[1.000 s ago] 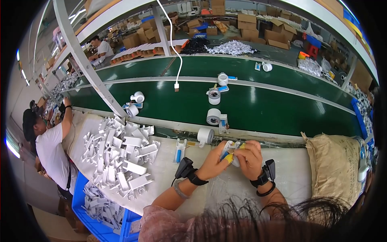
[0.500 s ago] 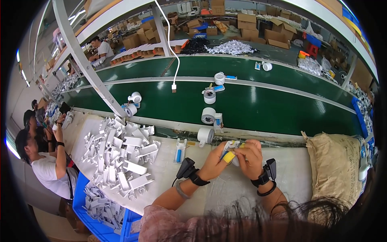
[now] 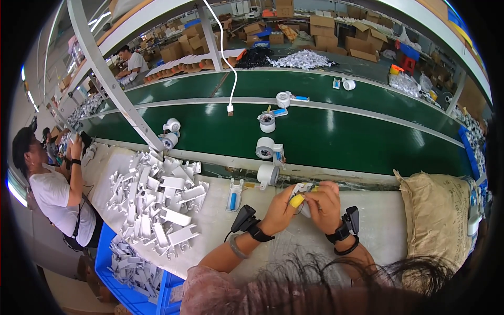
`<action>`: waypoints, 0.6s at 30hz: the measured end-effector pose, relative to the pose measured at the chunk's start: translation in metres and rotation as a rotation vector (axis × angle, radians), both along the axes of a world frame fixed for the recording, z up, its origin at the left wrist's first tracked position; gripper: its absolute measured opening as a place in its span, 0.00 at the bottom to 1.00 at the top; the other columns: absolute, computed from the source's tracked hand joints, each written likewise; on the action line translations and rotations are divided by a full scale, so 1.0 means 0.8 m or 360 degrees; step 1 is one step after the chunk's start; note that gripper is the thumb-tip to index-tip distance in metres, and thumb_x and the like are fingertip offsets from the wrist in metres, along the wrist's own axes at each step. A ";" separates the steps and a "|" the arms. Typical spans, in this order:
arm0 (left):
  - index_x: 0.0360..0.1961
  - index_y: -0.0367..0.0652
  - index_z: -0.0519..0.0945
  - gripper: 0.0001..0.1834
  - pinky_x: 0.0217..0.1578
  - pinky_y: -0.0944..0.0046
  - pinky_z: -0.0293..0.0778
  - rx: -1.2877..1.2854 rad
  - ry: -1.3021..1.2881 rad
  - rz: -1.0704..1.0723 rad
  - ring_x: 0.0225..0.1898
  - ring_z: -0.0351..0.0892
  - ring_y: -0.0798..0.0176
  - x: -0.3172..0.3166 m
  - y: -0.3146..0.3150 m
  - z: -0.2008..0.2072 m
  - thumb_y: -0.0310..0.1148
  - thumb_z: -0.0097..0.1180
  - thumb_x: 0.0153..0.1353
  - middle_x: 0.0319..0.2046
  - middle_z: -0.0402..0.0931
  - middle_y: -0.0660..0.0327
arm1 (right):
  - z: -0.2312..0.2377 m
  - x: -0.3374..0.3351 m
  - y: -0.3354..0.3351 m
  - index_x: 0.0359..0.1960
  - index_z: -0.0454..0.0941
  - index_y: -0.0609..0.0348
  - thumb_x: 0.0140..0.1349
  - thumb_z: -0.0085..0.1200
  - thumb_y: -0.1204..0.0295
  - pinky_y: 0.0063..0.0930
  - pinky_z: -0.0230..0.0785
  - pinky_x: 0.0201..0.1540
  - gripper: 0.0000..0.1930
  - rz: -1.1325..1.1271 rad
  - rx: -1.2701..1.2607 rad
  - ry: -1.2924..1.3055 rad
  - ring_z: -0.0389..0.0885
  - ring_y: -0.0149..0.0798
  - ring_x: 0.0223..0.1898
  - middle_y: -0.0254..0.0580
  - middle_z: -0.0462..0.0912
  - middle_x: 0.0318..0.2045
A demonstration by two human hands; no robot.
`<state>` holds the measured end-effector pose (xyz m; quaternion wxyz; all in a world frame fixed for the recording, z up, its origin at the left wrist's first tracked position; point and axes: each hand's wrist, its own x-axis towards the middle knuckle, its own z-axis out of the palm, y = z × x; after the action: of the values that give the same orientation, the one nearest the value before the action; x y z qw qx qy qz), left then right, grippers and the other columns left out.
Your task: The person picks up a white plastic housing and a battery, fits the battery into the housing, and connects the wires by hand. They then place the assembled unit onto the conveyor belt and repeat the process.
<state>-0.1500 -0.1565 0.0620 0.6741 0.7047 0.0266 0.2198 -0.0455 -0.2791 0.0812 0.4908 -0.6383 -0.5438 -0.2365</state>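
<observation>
Both hands meet over the near edge of the bench, close to the conveyor. My left hand (image 3: 277, 214) is closed around a small white plastic part (image 3: 302, 187), with something yellow (image 3: 296, 200) at its thumb; whether that is a wrap or a separate piece I cannot tell. Fingers bent, my right hand (image 3: 326, 209) pinches at the same part from the other side. What lies between the fingertips is mostly hidden. Just left of my hands sit a white round housing (image 3: 268, 175) and a white holder with a blue cylinder (image 3: 234, 195).
A heap of white plastic pieces (image 3: 157, 199) covers the bench at left, above a blue bin (image 3: 107, 257) of similar pieces. Housings ride on the green conveyor (image 3: 210, 126). A brown sack (image 3: 436, 220) stands at right. A white cable (image 3: 234, 79) hangs ahead; a co-worker (image 3: 52, 189) stands at left.
The housings on the near conveyor belt have shifted slightly left. At left, the co-worker has become more upright and moved nearer. My hands stay in place, fingers shifting slightly on the white part.
</observation>
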 end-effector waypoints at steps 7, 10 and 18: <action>0.52 0.36 0.72 0.14 0.22 0.68 0.67 0.0321 0.0120 0.0141 0.20 0.70 0.69 0.004 0.007 -0.009 0.29 0.44 0.68 0.25 0.74 0.61 | -0.016 0.000 -0.001 0.33 0.79 0.57 0.48 0.62 0.83 0.42 0.67 0.45 0.11 0.0015 -0.0066 0.0062 0.74 0.51 0.40 0.43 0.76 0.30; 0.52 0.36 0.72 0.15 0.27 0.67 0.70 0.0235 0.0400 0.0047 0.27 0.74 0.64 0.005 0.011 0.002 0.29 0.45 0.67 0.32 0.77 0.57 | -0.018 0.007 0.000 0.32 0.78 0.58 0.51 0.59 0.83 0.39 0.68 0.44 0.08 0.0023 -0.0150 0.0125 0.75 0.48 0.38 0.43 0.76 0.30; 0.54 0.36 0.73 0.19 0.52 0.63 0.69 0.0718 0.0123 0.0396 0.46 0.75 0.57 0.036 0.124 0.051 0.25 0.52 0.61 0.43 0.75 0.54 | -0.032 0.106 -0.004 0.32 0.74 0.65 0.60 0.53 0.84 0.24 0.73 0.34 0.03 -0.0035 0.0198 0.1013 0.80 0.32 0.29 0.42 0.78 0.32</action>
<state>-0.1212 -0.0575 0.1032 0.4660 0.8364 0.0891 0.2744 0.0392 -0.2822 0.0557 0.6717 -0.6549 -0.3406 -0.0631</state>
